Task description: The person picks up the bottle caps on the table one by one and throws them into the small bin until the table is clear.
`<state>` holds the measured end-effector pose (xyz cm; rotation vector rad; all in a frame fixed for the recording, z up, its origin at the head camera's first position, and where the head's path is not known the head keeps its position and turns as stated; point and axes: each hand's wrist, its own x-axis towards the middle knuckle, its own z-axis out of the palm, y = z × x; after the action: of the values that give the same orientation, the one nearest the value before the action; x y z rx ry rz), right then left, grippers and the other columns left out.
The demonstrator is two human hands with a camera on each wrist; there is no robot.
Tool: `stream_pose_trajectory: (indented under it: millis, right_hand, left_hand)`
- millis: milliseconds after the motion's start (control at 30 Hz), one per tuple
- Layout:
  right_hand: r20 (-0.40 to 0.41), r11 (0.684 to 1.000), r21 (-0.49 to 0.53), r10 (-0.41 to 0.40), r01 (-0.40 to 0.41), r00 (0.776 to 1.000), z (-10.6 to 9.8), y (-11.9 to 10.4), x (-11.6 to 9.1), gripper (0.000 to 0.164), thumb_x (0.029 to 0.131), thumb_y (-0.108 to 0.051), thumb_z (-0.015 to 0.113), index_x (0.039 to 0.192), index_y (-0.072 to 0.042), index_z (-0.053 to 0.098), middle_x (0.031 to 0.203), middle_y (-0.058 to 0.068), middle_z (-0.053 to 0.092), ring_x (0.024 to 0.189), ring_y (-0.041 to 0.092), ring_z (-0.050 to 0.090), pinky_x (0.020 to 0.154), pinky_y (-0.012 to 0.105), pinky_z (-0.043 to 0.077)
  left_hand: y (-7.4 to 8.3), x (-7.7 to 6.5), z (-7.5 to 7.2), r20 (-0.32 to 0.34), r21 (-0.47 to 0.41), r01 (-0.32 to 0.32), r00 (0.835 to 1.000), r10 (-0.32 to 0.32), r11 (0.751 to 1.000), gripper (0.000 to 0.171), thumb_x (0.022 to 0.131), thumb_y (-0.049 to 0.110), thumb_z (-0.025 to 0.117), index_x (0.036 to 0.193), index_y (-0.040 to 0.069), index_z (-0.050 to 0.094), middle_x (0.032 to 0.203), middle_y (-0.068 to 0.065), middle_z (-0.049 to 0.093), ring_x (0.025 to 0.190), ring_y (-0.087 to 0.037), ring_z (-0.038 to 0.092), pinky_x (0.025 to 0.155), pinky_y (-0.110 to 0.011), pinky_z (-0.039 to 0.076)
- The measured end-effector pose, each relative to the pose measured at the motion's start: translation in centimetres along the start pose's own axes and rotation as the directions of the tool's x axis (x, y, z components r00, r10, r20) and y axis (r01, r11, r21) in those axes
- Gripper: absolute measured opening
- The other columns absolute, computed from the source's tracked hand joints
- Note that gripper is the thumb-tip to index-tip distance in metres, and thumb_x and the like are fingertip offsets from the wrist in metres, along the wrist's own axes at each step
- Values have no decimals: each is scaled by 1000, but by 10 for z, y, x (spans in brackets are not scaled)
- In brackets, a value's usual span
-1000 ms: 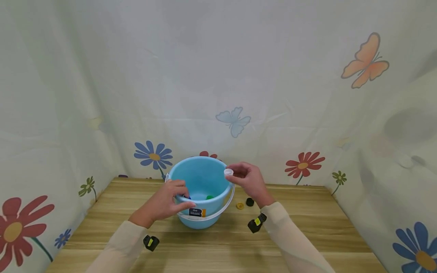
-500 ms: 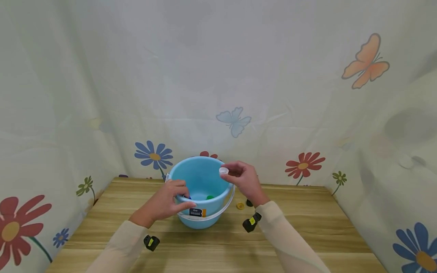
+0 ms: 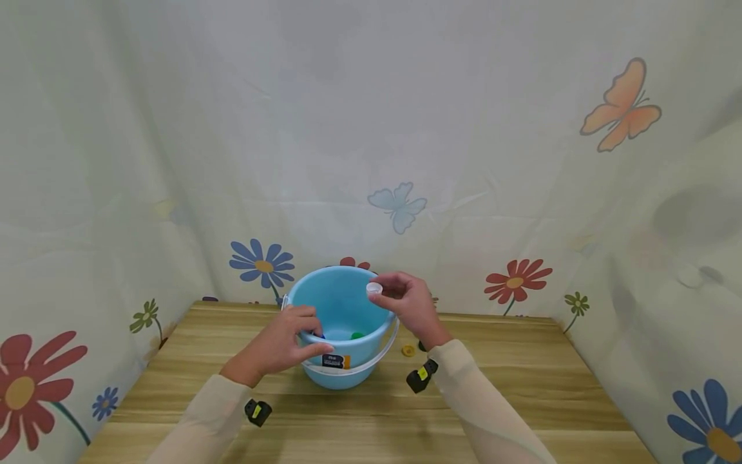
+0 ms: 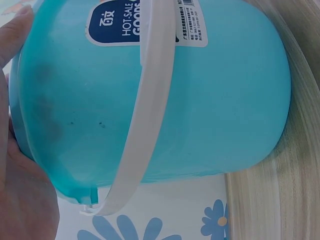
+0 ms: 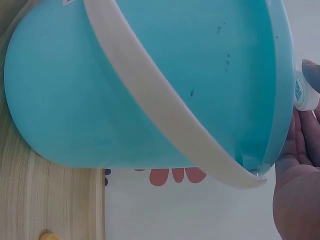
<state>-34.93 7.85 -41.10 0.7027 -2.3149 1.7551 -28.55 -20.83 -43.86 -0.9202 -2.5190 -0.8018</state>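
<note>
A light blue plastic bucket (image 3: 333, 290) stands upright on the wooden table, its white handle (image 4: 142, 120) hanging down across the front. My left hand (image 3: 281, 343) grips the near left rim, fingers curled over inside and thumb along the outside. Between thumb and fingers, my right hand (image 3: 413, 306) pinches a white bottle cap (image 3: 373, 289) over the right side of the bucket's mouth. The cap's printed top and ribbed edge show in the right wrist view. Inside the bucket lie a green cap (image 3: 356, 336) and something blue (image 3: 319, 335), partly hidden by the left fingers and rim.
Right of the bucket on the table (image 3: 510, 380) lie a yellow cap (image 3: 408, 350) and a black cap (image 3: 422, 346), the black one mostly behind the right wrist. A pale curtain (image 3: 452, 245) printed with flowers and butterflies closes off the back and sides.
My right hand has moved left with the white cap, from the bucket's right rim to over its opening. The wrist now covers more of the black cap. My left hand stays put.
</note>
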Motion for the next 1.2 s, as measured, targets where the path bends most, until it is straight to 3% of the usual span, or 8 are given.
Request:
stream_pose_trajectory:
  millis: [300, 1200]
  right_hand:
    - [11, 999, 31, -9, 9, 1000, 3, -3, 1, 37, 86, -29, 84, 119, -15, 72, 117, 5, 74, 105, 25, 72, 94, 39, 59]
    - [-4, 1000, 7, -3, 3, 1000, 7, -5, 3, 36, 87, -33, 83, 119, -20, 72, 119, -1, 74, 109, 20, 72, 95, 39, 58]
  left_hand:
    - [1, -1, 0, 9, 9, 22, 1000, -22, 1000, 25, 85, 59, 76, 82, 36, 66, 89, 18, 55, 95, -11, 54, 94, -50, 53]
    - [2, 1, -2, 7, 6, 13, 1000, -13, 1000, 24, 85, 55, 78, 82, 34, 67, 88, 17, 55, 95, -10, 54, 92, -49, 53]
